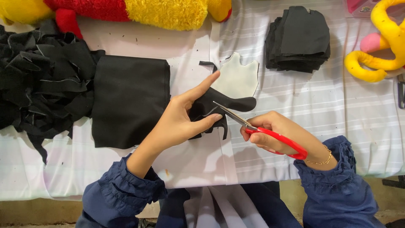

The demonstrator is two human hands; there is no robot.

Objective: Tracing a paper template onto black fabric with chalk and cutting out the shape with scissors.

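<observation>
The person's left hand (181,120) pinches a piece of black fabric (219,107) between thumb and fingers, holding it just above the white table cover (295,101). A pale template (237,78) lies against the fabric, its lobed upper edge showing above it. The right hand (274,131) is closed around the red handles of the scissors (253,126); the blades point left and meet the fabric's lower edge, close to the left thumb.

Risk points, as judged from this position:
- The blade tips sit near the left thumb; a fast closing stroke could nick it.
- The template is held only by the pinch; a slackened hold could let it slip and skew the cut line.

A stack of cut black pieces (298,40) rests well apart, upper right. Folded black cloth (130,105) and a heap of scraps (42,80) lie to the left.
</observation>
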